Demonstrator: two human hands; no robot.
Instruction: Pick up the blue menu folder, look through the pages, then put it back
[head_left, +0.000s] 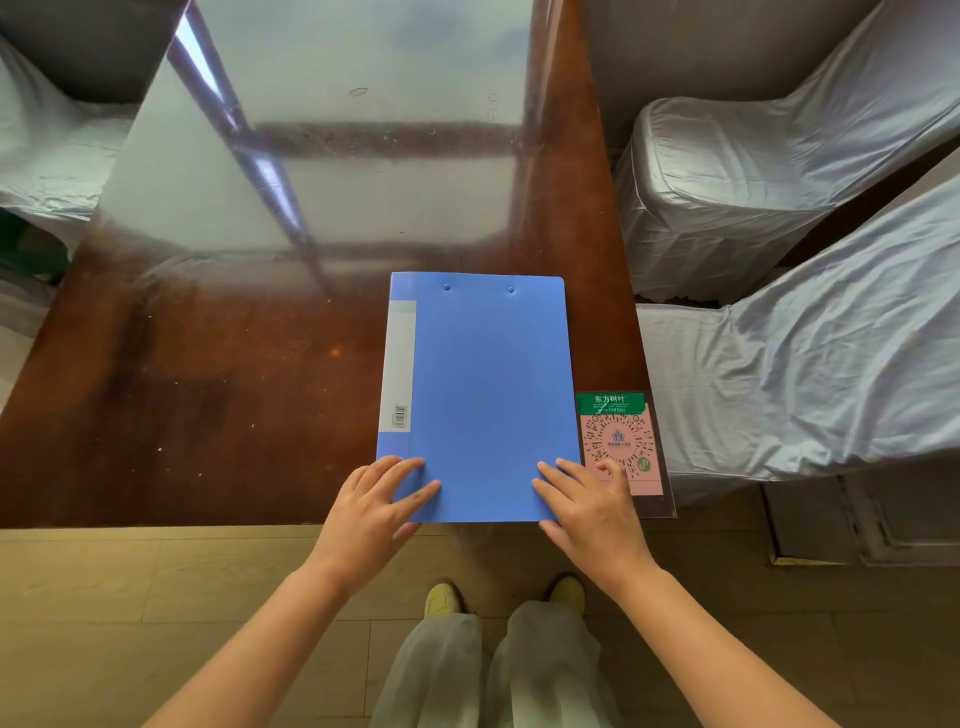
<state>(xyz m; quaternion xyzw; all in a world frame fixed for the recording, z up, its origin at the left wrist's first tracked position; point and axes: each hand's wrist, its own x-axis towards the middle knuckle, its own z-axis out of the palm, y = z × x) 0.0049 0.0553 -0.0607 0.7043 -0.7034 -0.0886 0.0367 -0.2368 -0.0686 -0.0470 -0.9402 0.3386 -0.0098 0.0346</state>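
Note:
The blue menu folder (483, 395) lies closed and flat on the brown glossy table (218, 395), near its front right corner, with a pale spine label along its left side. My left hand (371, 512) rests on the folder's near left corner, fingers spread over the cover. My right hand (589, 506) rests on the near right corner, fingers spread, its outer fingers reaching over the folder's edge. Neither hand is closed around the folder.
A pink and green QR-code card (621, 441) lies on the table just right of the folder. Chairs in grey-white covers (769, 208) stand at the right, another at the left (36, 156). The table's front edge runs just below the folder.

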